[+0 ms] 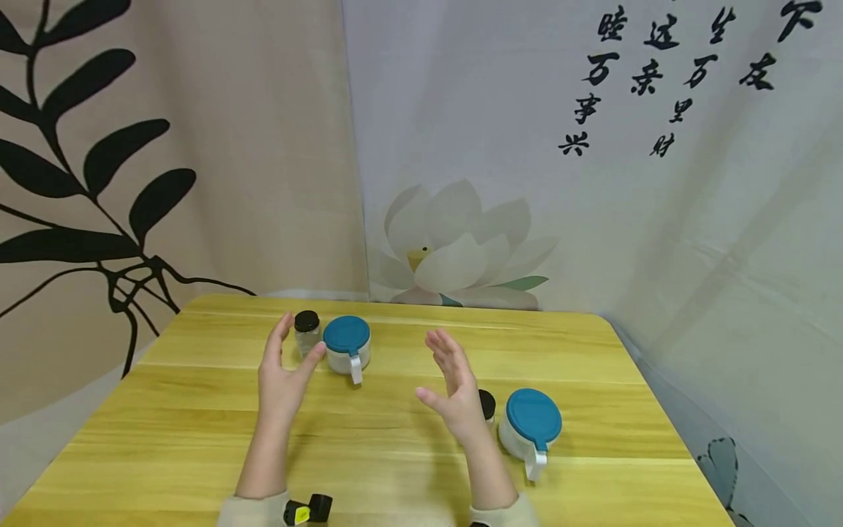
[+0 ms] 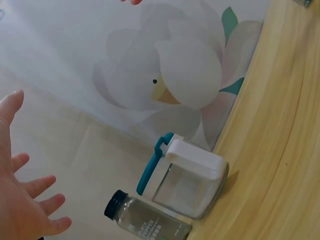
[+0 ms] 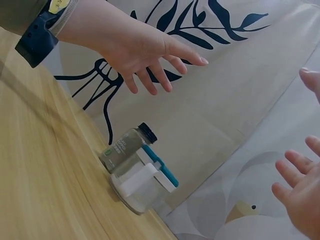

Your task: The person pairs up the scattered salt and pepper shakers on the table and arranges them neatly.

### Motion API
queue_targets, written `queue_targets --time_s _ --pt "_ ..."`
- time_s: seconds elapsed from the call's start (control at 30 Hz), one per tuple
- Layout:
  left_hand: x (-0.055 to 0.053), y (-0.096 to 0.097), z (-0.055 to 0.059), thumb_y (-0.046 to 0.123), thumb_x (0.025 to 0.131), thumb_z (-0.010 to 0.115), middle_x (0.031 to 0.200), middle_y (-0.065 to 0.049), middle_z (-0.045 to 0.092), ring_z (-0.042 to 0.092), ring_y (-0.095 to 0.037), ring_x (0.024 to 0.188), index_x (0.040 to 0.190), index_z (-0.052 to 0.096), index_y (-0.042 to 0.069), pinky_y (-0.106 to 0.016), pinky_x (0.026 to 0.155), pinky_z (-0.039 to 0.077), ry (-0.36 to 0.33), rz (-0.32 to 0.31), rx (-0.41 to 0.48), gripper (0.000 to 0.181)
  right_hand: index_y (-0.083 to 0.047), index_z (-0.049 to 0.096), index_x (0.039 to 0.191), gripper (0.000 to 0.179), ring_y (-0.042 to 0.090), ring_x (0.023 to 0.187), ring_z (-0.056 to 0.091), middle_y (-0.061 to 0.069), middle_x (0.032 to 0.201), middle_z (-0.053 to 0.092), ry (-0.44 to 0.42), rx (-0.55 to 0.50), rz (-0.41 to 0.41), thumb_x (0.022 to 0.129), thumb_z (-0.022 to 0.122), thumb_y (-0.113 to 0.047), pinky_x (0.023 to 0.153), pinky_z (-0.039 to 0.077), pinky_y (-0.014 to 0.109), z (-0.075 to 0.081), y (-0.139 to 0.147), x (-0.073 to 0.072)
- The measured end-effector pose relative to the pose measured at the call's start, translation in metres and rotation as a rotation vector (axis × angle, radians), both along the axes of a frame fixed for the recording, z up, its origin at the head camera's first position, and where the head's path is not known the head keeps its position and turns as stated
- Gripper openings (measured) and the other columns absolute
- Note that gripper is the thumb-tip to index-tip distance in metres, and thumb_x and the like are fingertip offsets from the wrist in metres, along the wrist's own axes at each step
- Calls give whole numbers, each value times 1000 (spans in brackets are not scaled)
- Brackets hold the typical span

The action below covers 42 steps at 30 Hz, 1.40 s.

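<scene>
Far bottle [image 1: 307, 338], far jar [image 1: 346, 334], near bottle [image 1: 487, 405] and near jar [image 1: 533, 416] stand lidded — seemingly no handling remains; left grip [image 1: 285, 380] and right grip [image 1: 459, 399] spread, empty.

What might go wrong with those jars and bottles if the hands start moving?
The left hand might knock the left bottle into the left jar, since those two stand close together.
The right hand could bump the right bottle, which the right arm partly hides in the head view.
The right jar has a handle sticking out towards the person, so the right sleeve might catch it.
</scene>
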<state>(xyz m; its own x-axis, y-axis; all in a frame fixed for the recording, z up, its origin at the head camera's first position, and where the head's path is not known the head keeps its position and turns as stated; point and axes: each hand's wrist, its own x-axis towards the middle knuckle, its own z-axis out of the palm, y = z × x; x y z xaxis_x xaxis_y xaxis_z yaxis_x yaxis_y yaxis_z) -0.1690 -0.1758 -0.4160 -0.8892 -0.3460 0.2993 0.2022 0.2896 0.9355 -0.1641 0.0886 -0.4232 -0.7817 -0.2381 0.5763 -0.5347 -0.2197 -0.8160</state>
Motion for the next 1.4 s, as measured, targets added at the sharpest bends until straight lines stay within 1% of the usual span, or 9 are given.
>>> queue_targets --time_s 0.17,0.27,0.43,0.63,0.77,0.97,1.2,1.27,1.4 --pt "-1 -2 -1 31 87 72 149 -4 37 26 -24 138 150 32 21 -47 112 15 -3 -3 15 75 5 24 147 85 38 136 27 18 148 33 0 2 3 85 74 -27 111 17 49 -3 -7 -2" --pt "-2 -3 -3 29 88 71 149 -6 36 25 -26 138 151 31 19 -48 112 15 -2 -11 25 75 2 26 147 84 36 137 28 16 148 34 -8 9 -6 85 74 -28 111 17 49 -4 -11 -3" --pt "-5 -7 -7 26 89 71 149 -7 36 25 -27 138 151 29 18 -48 112 14 -9 0 29 75 -1 27 147 83 35 137 28 15 148 34 -13 15 -17 84 75 -29 111 17 49 -7 -16 -5" --pt "-7 -13 -13 28 89 70 150 -7 35 23 -27 139 152 27 18 -47 113 14 -23 -3 39 77 0 27 147 86 33 137 28 14 149 33 -47 23 -19 84 75 -31 112 17 48 -10 -21 -7" --pt "-8 -15 -16 30 89 70 151 -7 33 22 -26 140 152 26 18 -48 113 13 -32 -10 50 77 -4 28 148 85 31 137 29 12 149 34 -69 35 -24 83 76 -31 112 18 46 -12 -24 -9" --pt "-10 -17 -21 32 89 69 151 -8 32 21 -28 140 153 25 18 -51 112 11 -51 -5 56 79 -1 27 148 87 31 137 29 11 149 35 -77 58 -35 83 76 -31 112 19 45 -17 -30 -11" --pt "-14 -19 -26 36 89 69 152 -8 31 21 -28 140 153 24 19 -51 112 11 -63 -3 60 80 -7 30 147 81 33 137 29 10 149 35 -112 71 -47 83 77 -24 112 20 44 -21 -36 -15" --pt "-15 -19 -28 37 89 69 152 -8 31 20 -28 140 153 24 20 -51 112 11 -68 -2 64 80 -4 29 147 81 37 137 28 13 148 34 -123 73 -48 82 77 -18 112 19 47 -20 -38 -15" --pt "-17 -19 -33 39 89 68 152 -8 31 20 -28 140 153 24 20 -52 112 11 -83 1 69 80 2 28 146 82 41 136 28 19 148 33 -144 85 -51 83 76 -15 111 19 50 -10 -42 -9"
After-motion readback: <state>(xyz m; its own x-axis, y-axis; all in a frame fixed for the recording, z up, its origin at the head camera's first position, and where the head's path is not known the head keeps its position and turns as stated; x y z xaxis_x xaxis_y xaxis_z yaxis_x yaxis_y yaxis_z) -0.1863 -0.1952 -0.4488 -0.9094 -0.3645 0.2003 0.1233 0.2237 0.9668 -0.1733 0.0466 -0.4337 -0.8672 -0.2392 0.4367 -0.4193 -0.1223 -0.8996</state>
